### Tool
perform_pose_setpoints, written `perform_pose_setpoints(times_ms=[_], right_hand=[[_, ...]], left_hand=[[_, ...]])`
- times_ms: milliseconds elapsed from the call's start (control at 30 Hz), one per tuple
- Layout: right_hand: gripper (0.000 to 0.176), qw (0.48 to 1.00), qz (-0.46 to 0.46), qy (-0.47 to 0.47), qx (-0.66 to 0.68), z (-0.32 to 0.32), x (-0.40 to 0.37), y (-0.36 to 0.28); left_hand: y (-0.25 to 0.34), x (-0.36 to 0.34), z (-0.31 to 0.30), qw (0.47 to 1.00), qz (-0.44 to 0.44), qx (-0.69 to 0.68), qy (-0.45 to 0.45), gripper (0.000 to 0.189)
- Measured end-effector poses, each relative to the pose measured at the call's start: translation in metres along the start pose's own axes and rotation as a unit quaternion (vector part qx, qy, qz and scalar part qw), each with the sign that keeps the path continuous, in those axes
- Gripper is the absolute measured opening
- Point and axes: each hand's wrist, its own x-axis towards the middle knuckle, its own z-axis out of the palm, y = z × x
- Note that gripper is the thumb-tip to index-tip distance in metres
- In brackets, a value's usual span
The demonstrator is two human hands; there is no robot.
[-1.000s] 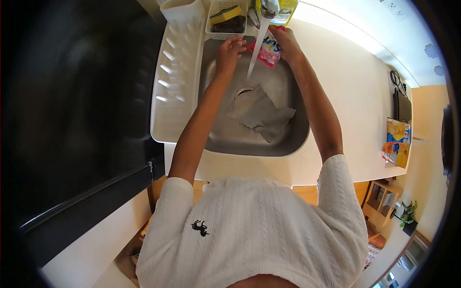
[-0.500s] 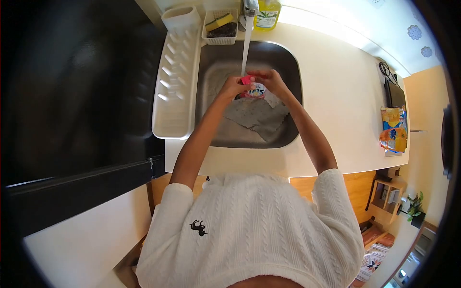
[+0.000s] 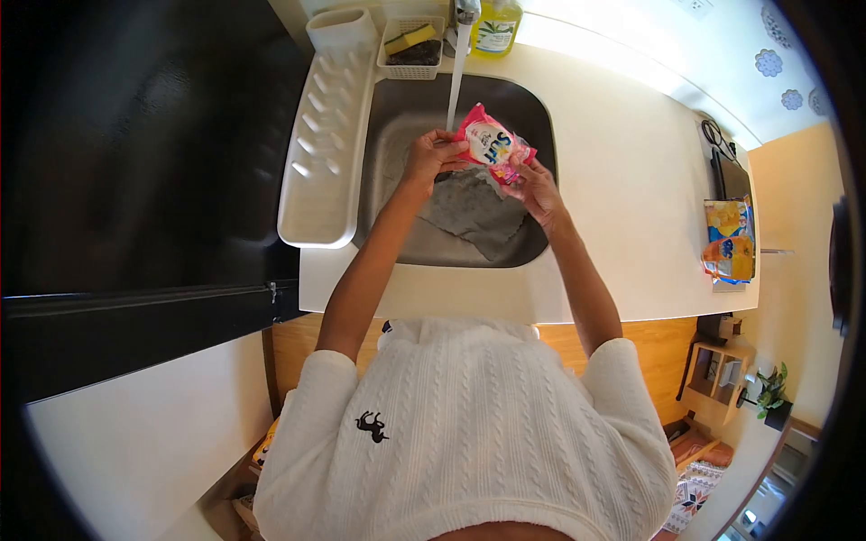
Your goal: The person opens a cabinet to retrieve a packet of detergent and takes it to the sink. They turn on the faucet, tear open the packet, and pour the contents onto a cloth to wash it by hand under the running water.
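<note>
A pink and white Surf detergent packet (image 3: 492, 144) is stretched out above the sink, its printed face towards me. My left hand (image 3: 436, 158) pinches its left edge, close to the running water (image 3: 458, 81). At the packet's lower right corner, my right hand (image 3: 538, 191) grips with thumb and fingers. Below both hands a wet grey cloth (image 3: 478, 216) lies spread on the bottom of the metal sink (image 3: 397, 117). Water falls from the faucet (image 3: 466, 11) just behind the packet.
Left of the sink stands a white dish rack (image 3: 316, 180). Behind it are a white basket (image 3: 410, 68) with a yellow sponge (image 3: 410, 39) and a yellow soap bottle (image 3: 495, 32). Orange and blue packs (image 3: 729, 239) and a black device (image 3: 732, 176) lie at the counter's right end.
The packet, partly covered by my hands before, is now turned and held out flat with its label showing. My right hand has moved down and right to its corner.
</note>
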Motion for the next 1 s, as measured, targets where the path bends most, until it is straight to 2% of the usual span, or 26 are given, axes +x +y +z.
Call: perform_pose_setpoints(times_ms=[100,133,233,300,467,567,600,667,700,767,800,867,900,1000], right_hand=[[0.033,0.977,-0.068,0.048,-0.199,-0.002,-0.006,-0.025],[0.038,0.968,-0.094,0.052,-0.227,-0.003,-0.008,-0.031],[0.029,0.940,-0.122,0.058,-0.314,-0.011,-0.006,-0.043],[0.029,0.929,-0.142,0.054,-0.337,-0.011,-0.006,-0.048],[0.030,0.920,-0.147,0.073,-0.357,-0.009,-0.010,-0.048],[0.033,0.974,-0.073,0.045,-0.212,-0.007,-0.015,-0.040],[0.034,0.978,-0.025,0.018,-0.205,-0.007,-0.018,-0.031],[0.038,0.979,0.069,-0.034,-0.190,-0.007,-0.024,-0.011],[0.040,0.976,0.019,-0.043,-0.210,-0.006,-0.022,-0.006],[0.043,0.963,-0.078,-0.062,-0.249,-0.001,-0.020,0.002],[0.038,0.957,-0.129,-0.036,-0.257,0.016,-0.025,-0.010],[0.029,0.927,-0.151,-0.064,-0.336,0.030,-0.025,-0.027],[0.025,0.909,-0.164,-0.076,-0.375,0.035,-0.023,-0.034],[0.015,0.808,-0.267,-0.066,-0.521,0.047,-0.021,-0.045]], left_hand=[[0.000,-0.002,0.000,0.994,0.006,0.105,0.010,0.020],[0.000,-0.002,0.001,0.991,0.017,0.133,0.009,0.020],[-0.008,-0.002,0.001,0.977,0.039,0.208,0.002,0.021],[-0.015,0.001,-0.002,0.968,0.048,0.247,-0.006,0.023],[-0.024,-0.003,0.002,0.987,0.002,0.162,0.007,0.021],[-0.018,-0.004,0.009,0.995,0.025,0.100,0.005,0.019],[-0.016,-0.004,0.010,0.996,0.041,0.079,0.002,0.019],[-0.009,-0.006,0.013,0.988,0.080,0.128,-0.023,0.020],[-0.004,-0.007,0.016,0.983,0.099,0.151,-0.037,0.020],[0.012,-0.020,0.023,0.949,0.081,0.302,-0.049,0.018],[0.016,-0.025,0.024,0.922,0.070,0.376,-0.056,0.017],[0.012,-0.026,0.021,0.878,0.184,0.438,-0.063,0.015],[0.012,-0.027,0.021,0.848,0.242,0.466,-0.069,0.014],[0.016,-0.027,0.021,0.823,0.236,0.511,-0.071,0.015]])
